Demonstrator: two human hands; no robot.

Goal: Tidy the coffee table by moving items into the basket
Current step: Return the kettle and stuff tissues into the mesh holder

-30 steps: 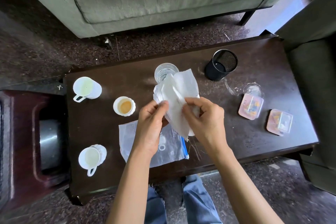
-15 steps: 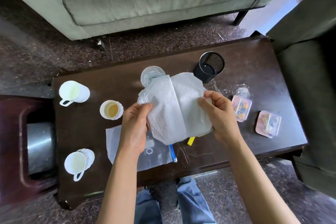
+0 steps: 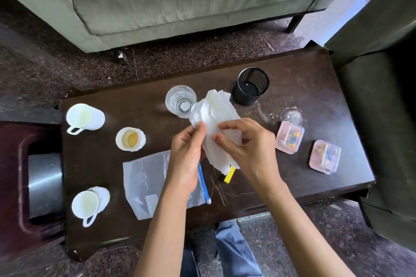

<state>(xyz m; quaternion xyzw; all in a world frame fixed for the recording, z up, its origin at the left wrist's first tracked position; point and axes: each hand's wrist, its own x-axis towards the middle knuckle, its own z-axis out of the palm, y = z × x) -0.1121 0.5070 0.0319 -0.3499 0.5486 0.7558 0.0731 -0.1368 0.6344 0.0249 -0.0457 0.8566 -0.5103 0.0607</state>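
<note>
— Paper towel (image 3: 213,119), white, crumpled into loose folds. Where?
— Up over the middle of the tabletop (image 3: 315,87), pinched between both hands.
— Left hand (image 3: 186,148)?
— Curled on the towel's left edge, thumb and fingertips clamped on the paper.
— Right hand (image 3: 247,144)?
— Gripping the towel's right side, fingers bent over the folds.
— Beyond the towel?
— Clear drinking glass (image 3: 180,101), upright, just on the far-left side of the towel. Further right, small black mesh basket (image 3: 251,86), upright, apart from the glass.
— Below the hands?
— Clear zip bag (image 3: 146,177) flat on the near part of the tabletop, blue strip along its right edge. Yellow piece (image 3: 229,175) poking out under the towel's near end; hard to tell what.
— Left end?
— Handled white mug (image 3: 84,117) at the far left, small cup (image 3: 130,139) with amber dregs near it, second white mug (image 3: 90,202) at the near left.
— Right end?
— Pink plastic box (image 3: 290,139) just right of the right hand; second pink box (image 3: 325,156) further right, not touching the first.
</note>
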